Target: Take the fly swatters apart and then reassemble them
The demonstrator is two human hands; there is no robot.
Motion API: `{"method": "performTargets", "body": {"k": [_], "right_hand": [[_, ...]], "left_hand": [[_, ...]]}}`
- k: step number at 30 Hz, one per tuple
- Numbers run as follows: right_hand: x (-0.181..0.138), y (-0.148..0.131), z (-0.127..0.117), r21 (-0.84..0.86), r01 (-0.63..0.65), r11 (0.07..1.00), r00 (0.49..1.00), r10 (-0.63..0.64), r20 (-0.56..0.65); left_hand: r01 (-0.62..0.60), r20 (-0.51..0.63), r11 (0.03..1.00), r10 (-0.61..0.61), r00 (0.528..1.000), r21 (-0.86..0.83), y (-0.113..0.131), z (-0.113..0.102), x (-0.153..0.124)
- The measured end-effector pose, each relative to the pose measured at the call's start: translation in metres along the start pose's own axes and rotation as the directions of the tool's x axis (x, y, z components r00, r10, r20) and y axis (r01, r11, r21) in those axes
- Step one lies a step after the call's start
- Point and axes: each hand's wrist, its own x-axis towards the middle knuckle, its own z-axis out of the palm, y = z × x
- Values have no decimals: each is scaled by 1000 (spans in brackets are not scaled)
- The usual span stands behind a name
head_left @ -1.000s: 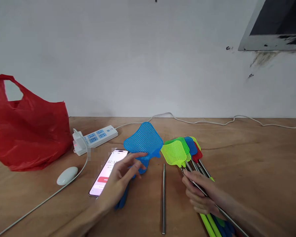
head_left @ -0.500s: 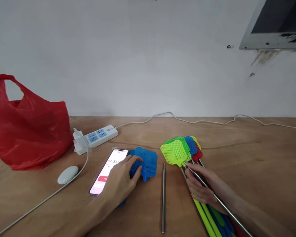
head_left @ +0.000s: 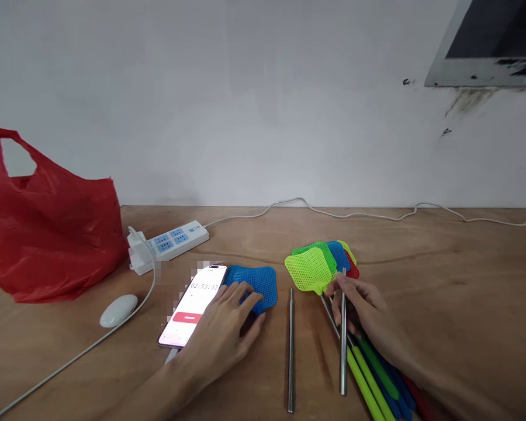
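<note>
My left hand (head_left: 228, 327) lies flat with fingers spread on a blue fly-swatter head (head_left: 256, 282) that rests on the wooden table (head_left: 442, 292), right of a phone (head_left: 193, 305) with a lit screen. My right hand (head_left: 363, 310) pinches a bare metal rod (head_left: 343, 336) held nearly upright over a fanned pile of fly swatters (head_left: 322, 266) with yellow-green, green, blue and red heads. A second metal rod (head_left: 290, 351) lies loose on the table between my hands.
A red plastic bag (head_left: 48, 228) stands at the left. A white power strip (head_left: 169, 240) with blue sockets, its cable (head_left: 368, 215) along the wall, and a white mouse (head_left: 118, 310) sit near the phone. A grey frame (head_left: 486, 47) hangs on the wall top right.
My left hand has laid the raised blue swatter head down flat and presses on it. My right hand has swung its metal rod from a slant to nearly straight up and down.
</note>
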Motion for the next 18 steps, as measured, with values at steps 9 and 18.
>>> {"method": "performTargets", "body": {"k": [9,18], "right_hand": [[0,6,4,-139,74,988,997,-69,41],[1,29,-3,-463,408,787,910,-394,133]], "left_hand": [[44,2,999,-44,999,-15,-1,5,-1],[62,-37,998,-62,997,-10,-4,9,-1]]}}
